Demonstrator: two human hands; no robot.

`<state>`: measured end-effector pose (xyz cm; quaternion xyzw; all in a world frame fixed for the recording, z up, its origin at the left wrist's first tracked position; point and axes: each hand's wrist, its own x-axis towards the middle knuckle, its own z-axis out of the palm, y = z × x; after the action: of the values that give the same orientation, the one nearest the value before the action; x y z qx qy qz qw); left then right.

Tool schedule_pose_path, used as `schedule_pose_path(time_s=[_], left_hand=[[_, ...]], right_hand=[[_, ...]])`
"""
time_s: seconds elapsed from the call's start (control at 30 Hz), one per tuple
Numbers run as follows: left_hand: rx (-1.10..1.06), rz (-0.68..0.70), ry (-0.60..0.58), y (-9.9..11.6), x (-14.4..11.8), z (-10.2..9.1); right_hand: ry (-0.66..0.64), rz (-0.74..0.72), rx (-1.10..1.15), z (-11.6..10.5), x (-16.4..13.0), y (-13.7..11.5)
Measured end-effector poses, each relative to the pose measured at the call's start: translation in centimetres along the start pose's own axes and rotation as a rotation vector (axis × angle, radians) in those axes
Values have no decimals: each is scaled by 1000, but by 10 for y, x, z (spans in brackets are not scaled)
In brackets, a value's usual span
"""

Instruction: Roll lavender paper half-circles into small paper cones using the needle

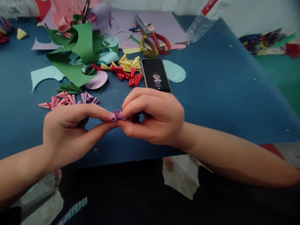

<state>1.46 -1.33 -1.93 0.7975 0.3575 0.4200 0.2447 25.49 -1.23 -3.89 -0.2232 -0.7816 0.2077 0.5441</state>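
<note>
At the centre of the frame, a small curled purple paper piece (117, 115) is pinched between two hands above the blue table (222, 93). It lies crosswise, equally near both. The left hand (67, 131) nips its left end with thumb and forefinger; the right hand (154, 117) closes on its right end, fingers curled.

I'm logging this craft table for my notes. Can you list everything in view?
purple paper piece: one, purple, pinched between both hands
paper cones: many; pink and purple at left, yellow and red by the phone, green rolls
phone: one, black, screen lit, mid-table
scissors: two pairs, red and yellow handles, far side
paper sheets and scraps: green, lilac, light blue
plastic bottle: one, clear, far right
table: blue
left hand; right hand
</note>
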Motion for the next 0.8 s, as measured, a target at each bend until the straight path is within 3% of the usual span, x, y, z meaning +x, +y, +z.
schedule_pose_path(time_s=[0.2, 0.4, 0.8], left_hand=[[17, 57, -44, 0, 1, -2], [-4, 84, -143, 0, 1, -6], [24, -16, -52, -2, 0, 1]], right_hand=[[-70, -34, -41, -4, 1, -5], [-54, -49, -39, -5, 1, -5], [20, 9, -73, -4, 5, -6]])
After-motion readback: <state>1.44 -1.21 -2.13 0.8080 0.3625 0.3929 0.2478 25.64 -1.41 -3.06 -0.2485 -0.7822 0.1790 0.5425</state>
